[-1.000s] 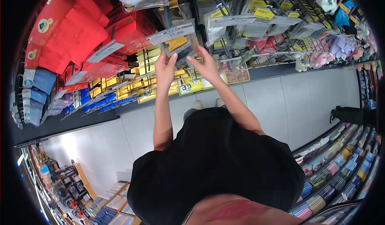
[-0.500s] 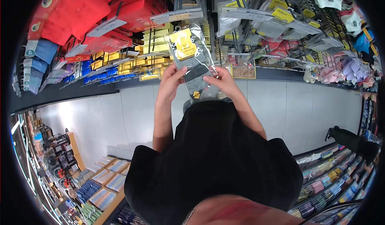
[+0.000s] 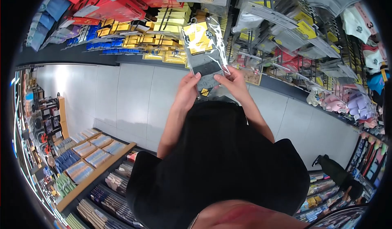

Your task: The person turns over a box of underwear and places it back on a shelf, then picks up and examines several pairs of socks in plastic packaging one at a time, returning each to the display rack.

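A clear plastic packet (image 3: 203, 57) with a yellow label at its top and dark grey folded cloth inside is held upright in front of my black shirt. My left hand (image 3: 188, 91) grips its lower left edge, thumb on the front. On the lower right edge my right hand (image 3: 234, 82) pinches it the same way. Glare covers part of the plastic. Behind the packet hang yellow packages (image 3: 169, 26) on hooks.
Racks of grey packets (image 3: 286, 33) and red packages (image 3: 122, 4) run along the front. A wooden-edged display (image 3: 96, 176) stands at the lower left. Another person (image 3: 339, 174) is at the lower right. Pale floor tiles (image 3: 134, 94) lie between the racks.
The view has turned, so the racks and floor appear tilted and shifted. Both hands and the packet now appear slightly further right and lower. More of the person at the right shows.
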The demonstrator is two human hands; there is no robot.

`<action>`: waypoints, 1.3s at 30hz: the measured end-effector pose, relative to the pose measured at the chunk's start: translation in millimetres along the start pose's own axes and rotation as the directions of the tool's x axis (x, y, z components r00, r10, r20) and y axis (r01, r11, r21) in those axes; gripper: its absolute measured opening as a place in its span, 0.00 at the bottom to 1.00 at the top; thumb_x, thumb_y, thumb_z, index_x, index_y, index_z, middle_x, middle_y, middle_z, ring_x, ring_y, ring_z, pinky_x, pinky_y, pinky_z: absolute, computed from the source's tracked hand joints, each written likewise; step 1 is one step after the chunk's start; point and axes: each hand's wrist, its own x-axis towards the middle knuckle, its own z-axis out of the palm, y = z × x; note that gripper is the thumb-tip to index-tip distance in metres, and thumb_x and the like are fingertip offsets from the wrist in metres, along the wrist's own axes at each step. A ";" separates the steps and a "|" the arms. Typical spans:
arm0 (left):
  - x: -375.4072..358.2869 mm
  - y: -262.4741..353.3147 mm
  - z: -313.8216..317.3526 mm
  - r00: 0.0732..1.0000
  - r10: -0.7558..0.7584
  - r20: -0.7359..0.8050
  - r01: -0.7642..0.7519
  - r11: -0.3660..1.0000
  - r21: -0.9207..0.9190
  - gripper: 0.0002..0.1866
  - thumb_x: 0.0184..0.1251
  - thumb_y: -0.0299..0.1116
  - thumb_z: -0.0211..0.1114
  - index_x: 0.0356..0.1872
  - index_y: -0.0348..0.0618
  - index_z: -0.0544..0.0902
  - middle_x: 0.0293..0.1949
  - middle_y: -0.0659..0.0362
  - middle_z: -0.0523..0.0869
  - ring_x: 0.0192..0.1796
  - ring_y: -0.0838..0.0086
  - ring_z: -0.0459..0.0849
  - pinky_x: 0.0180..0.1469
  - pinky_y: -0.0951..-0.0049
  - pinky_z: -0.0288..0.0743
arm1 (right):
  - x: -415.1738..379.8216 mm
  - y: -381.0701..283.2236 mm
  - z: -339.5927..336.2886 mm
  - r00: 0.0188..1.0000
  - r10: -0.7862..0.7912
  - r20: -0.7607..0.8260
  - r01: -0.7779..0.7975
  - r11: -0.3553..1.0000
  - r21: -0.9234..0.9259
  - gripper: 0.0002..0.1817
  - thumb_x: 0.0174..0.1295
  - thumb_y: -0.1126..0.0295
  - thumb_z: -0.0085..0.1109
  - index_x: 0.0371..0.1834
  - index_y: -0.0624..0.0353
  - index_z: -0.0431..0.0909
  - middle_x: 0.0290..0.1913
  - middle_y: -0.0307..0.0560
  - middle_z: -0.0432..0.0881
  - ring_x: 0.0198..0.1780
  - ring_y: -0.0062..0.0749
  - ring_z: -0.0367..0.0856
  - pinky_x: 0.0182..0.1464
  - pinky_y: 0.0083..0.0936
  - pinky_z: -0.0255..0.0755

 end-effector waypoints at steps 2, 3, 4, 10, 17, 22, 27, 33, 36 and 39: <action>-2.6 -2.4 -3.2 1.000 -0.026 -0.003 0.026 1.000 -0.009 0.17 0.72 0.33 0.56 0.56 0.35 0.74 0.53 0.56 0.81 0.57 0.72 0.78 0.61 0.65 0.69 | 3.3 -3.0 0.9 1.000 -0.005 0.016 0.006 1.000 -0.010 0.15 0.60 0.79 0.62 0.50 0.70 0.74 0.42 0.41 0.80 0.36 0.21 0.81 0.34 0.22 0.83; -4.4 -4.2 -6.7 1.000 -0.016 -0.002 0.016 1.000 0.005 0.16 0.72 0.32 0.55 0.56 0.34 0.74 0.53 0.56 0.81 0.56 0.72 0.78 0.60 0.66 0.70 | 2.8 -2.7 0.5 1.000 -0.006 0.023 0.007 0.999 -0.032 0.15 0.60 0.79 0.62 0.49 0.70 0.74 0.42 0.41 0.80 0.37 0.21 0.81 0.34 0.22 0.83; -6.1 -5.2 -10.1 1.000 -0.008 0.001 0.008 1.000 0.019 0.16 0.73 0.31 0.55 0.56 0.34 0.74 0.53 0.56 0.81 0.55 0.73 0.78 0.59 0.67 0.71 | 1.9 -1.6 1.0 1.000 -0.008 0.028 0.010 0.998 -0.054 0.15 0.60 0.79 0.62 0.49 0.69 0.74 0.41 0.41 0.80 0.37 0.21 0.81 0.34 0.22 0.83; -1.5 13.7 -22.5 0.998 -0.041 0.046 0.039 0.999 0.038 0.14 0.73 0.31 0.54 0.55 0.37 0.75 0.51 0.58 0.82 0.54 0.74 0.79 0.57 0.69 0.73 | 4.4 -6.5 24.0 0.998 -0.061 0.004 0.061 0.998 -0.009 0.15 0.61 0.78 0.61 0.50 0.69 0.74 0.44 0.45 0.82 0.37 0.22 0.82 0.34 0.21 0.83; 10.7 42.2 -25.8 0.989 -0.101 0.107 0.084 0.984 0.155 0.14 0.73 0.33 0.54 0.54 0.40 0.76 0.49 0.61 0.82 0.52 0.76 0.80 0.54 0.70 0.74 | 6.0 -4.4 36.3 0.992 -0.101 -0.076 0.100 0.995 -0.017 0.17 0.61 0.77 0.62 0.53 0.68 0.73 0.43 0.43 0.83 0.37 0.20 0.82 0.32 0.19 0.80; 12.4 44.4 -31.1 0.983 -0.144 0.112 0.132 0.985 0.112 0.14 0.74 0.33 0.53 0.55 0.39 0.75 0.48 0.60 0.82 0.51 0.75 0.81 0.54 0.70 0.75 | 5.8 -4.8 44.3 0.980 -0.154 -0.126 0.147 0.987 -0.061 0.20 0.61 0.76 0.63 0.56 0.64 0.71 0.37 0.40 0.83 0.31 0.14 0.79 0.31 0.14 0.76; 18.1 51.4 -47.3 0.976 -0.184 0.116 0.161 0.969 0.185 0.14 0.74 0.32 0.53 0.56 0.39 0.75 0.49 0.60 0.82 0.52 0.76 0.80 0.54 0.69 0.75 | 1.0 12.7 46.5 0.961 -0.143 -0.238 0.126 0.988 -0.086 0.21 0.61 0.76 0.63 0.57 0.64 0.70 0.34 0.39 0.82 0.30 0.15 0.78 0.32 0.14 0.75; 36.7 52.4 -50.2 0.939 -0.281 0.200 0.185 0.900 0.394 0.13 0.71 0.35 0.59 0.52 0.43 0.78 0.40 0.67 0.81 0.40 0.86 0.76 0.39 0.82 0.70 | -10.7 15.2 36.7 0.927 -0.199 -0.317 0.164 0.977 -0.134 0.19 0.61 0.76 0.62 0.55 0.65 0.71 0.32 0.40 0.82 0.29 0.16 0.78 0.32 0.15 0.74; 44.6 52.8 -46.4 0.911 -0.318 0.263 0.158 0.857 0.490 0.10 0.69 0.36 0.61 0.47 0.46 0.80 0.32 0.72 0.77 0.34 0.89 0.71 0.34 0.85 0.63 | -15.8 12.3 34.7 0.912 -0.213 -0.351 0.186 0.976 -0.110 0.19 0.61 0.76 0.62 0.55 0.65 0.72 0.33 0.40 0.82 0.29 0.16 0.78 0.33 0.15 0.74; 47.8 54.2 -35.3 0.911 -0.329 0.249 0.172 0.852 0.495 0.08 0.69 0.37 0.61 0.44 0.46 0.80 0.28 0.73 0.73 0.30 0.90 0.67 0.32 0.85 0.61 | -20.1 11.0 33.6 0.888 -0.228 -0.399 0.175 0.971 -0.164 0.21 0.61 0.75 0.63 0.57 0.64 0.71 0.37 0.41 0.83 0.30 0.17 0.79 0.34 0.15 0.75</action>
